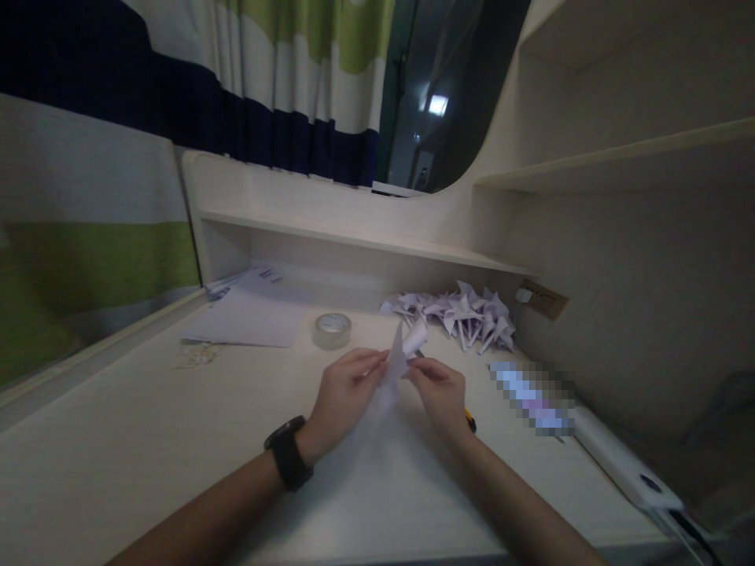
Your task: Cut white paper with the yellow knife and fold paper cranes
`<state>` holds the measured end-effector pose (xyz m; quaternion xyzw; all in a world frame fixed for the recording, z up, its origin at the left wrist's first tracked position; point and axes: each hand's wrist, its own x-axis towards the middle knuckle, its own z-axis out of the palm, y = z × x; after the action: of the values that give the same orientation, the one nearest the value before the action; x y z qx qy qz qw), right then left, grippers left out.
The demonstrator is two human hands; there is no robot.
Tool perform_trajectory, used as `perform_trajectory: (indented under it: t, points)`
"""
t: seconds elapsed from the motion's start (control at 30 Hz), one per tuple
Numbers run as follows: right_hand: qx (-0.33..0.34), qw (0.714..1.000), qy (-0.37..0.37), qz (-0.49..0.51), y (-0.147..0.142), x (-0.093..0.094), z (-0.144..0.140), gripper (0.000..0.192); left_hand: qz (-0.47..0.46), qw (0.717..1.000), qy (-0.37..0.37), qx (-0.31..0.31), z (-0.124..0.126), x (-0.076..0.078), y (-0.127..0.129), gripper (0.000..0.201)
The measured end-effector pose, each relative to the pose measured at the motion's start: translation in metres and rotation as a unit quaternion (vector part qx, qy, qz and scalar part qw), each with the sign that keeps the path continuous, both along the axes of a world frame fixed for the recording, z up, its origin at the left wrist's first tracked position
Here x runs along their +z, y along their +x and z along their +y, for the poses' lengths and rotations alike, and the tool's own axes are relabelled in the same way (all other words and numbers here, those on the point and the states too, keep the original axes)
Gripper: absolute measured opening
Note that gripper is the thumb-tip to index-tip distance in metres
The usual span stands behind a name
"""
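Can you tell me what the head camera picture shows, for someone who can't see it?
Two hands, left hand and right hand, pinch a folded white paper piece above a pale desk. Behind sit a tape roll, paper sheets and a pile of folded paper shapes.

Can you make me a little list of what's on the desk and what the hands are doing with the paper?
left hand: pinches the paper piece, black watch on the wrist
right hand: pinches the paper piece from the other side
paper piece: pale, partly folded, held up between both hands above the desk
tape roll: clear, lying flat behind the hands
folded paper pile: many pale folded shapes, at the back right
flat sheets: stacked at the back left
yellow tool: mostly hidden under the right hand
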<state>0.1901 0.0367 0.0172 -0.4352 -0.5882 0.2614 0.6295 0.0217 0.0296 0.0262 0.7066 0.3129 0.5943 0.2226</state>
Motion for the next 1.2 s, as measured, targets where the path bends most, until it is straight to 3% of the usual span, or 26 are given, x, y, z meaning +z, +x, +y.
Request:
perform_trajectory:
  t: [0.23,0.57,0.67,0.8,0.93,1.07,1.2]
  points:
    - [-0.041,0.984,0.095,-0.144,0.001,0.000,-0.005,0.013,0.018,1.000,-0.002,-0.005,-0.001,0.000,-0.001,0.022]
    - [-0.058,0.956,0.173,-0.231,0.003,-0.006,-0.004,0.009,0.024,1.000,0.009,-0.005,0.000,-0.004,0.001,0.021]
    - [-0.039,0.969,0.137,-0.200,0.003,-0.004,-0.003,0.009,0.028,0.999,0.031,0.000,0.000,-0.005,0.001,0.021]
    - [0.042,0.992,0.036,-0.112,0.008,-0.008,0.003,0.015,0.043,0.999,0.031,-0.014,0.000,-0.005,0.000,0.021]
    - [0.102,0.994,-0.028,-0.020,0.009,-0.014,0.007,0.021,0.047,0.999,0.014,-0.025,0.001,-0.004,-0.001,0.021]
    - [0.109,0.992,-0.056,0.035,0.005,-0.013,0.003,0.016,0.037,0.999,0.008,-0.024,-0.001,-0.001,0.000,0.021]
    - [0.100,0.993,-0.035,0.048,0.000,-0.009,-0.002,0.014,0.015,0.999,-0.018,-0.024,-0.003,0.003,0.002,0.020]
